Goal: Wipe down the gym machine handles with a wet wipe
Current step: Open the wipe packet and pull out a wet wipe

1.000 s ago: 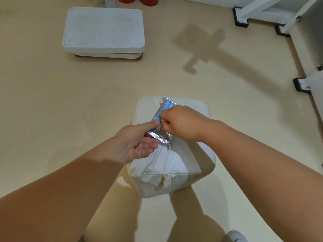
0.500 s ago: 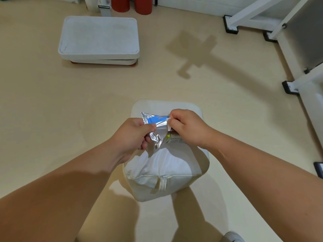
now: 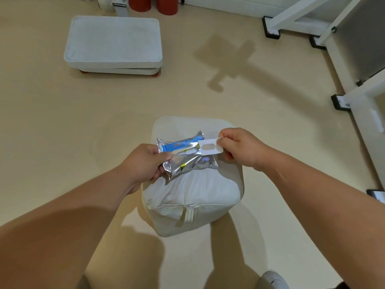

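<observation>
Pack: the silver and blue wipe pack (image 3: 185, 156) is held in the air just above the pouf (image 3: 193, 192), between both hands.
Flap: the white seal flap (image 3: 210, 147) is peeled back toward the right and off the pack's slot; its far end looks attached to the pack.
Left hand: the left hand (image 3: 145, 163) is closed on the pack's left end, thumb on top, fingers curled beneath.
Right hand: the right hand (image 3: 239, 149) pinches the flap's free end between thumb and forefinger; the other fingers are curled in.
Wipe: none is out yet, and I cannot tell whether one shows in the slot.
Risk, flap: pulling harder could probably tear the flap clean off, so the pack would not reseal and the wipes would dry.
Risk, grip: the foil looks slick and crumpled; a one-ended hold may let it twist or slip onto the pouf.
Risk, wipes: a quick tug could likely drag several out together.
Beyond the pouf: a flat white pad (image 3: 113, 41) lies on the floor (image 3: 62, 122), well apart, with red rollers (image 3: 153, 4) behind it.
Right of the pouf: white machine frame (image 3: 341, 49) with black feet; no handles in view.
In the way: nothing lies between the hands and the slot; the handles must be sought elsewhere.
</observation>
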